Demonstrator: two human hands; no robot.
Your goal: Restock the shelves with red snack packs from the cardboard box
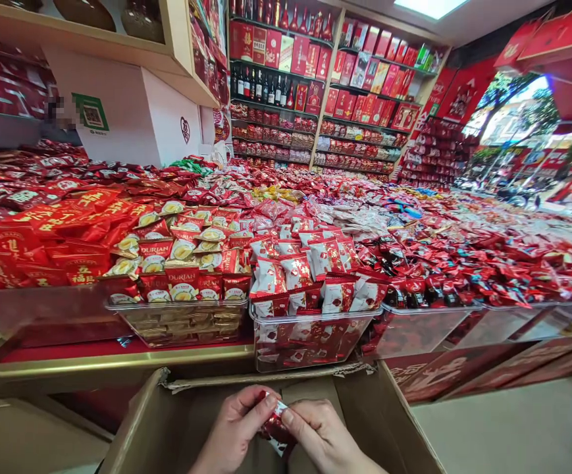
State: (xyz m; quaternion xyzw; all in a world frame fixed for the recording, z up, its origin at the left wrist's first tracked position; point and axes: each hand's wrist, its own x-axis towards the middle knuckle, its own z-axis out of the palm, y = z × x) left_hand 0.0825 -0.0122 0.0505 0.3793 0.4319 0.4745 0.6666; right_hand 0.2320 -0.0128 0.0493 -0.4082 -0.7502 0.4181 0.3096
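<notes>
Your left hand and right hand are both closed in a thumb pinch on one red-and-white packet, held between them near its upper end, over the open cardboard box by the front edge of the bench.

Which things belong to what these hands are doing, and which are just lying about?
In use:
bare left hand, right hand
red and white wrapped packet, pinched by both
probably: open brown cardboard box below; clear plastic bin of similar packets

Just there:
red and yellow DURIAN packets
dark glass bottles
</notes>
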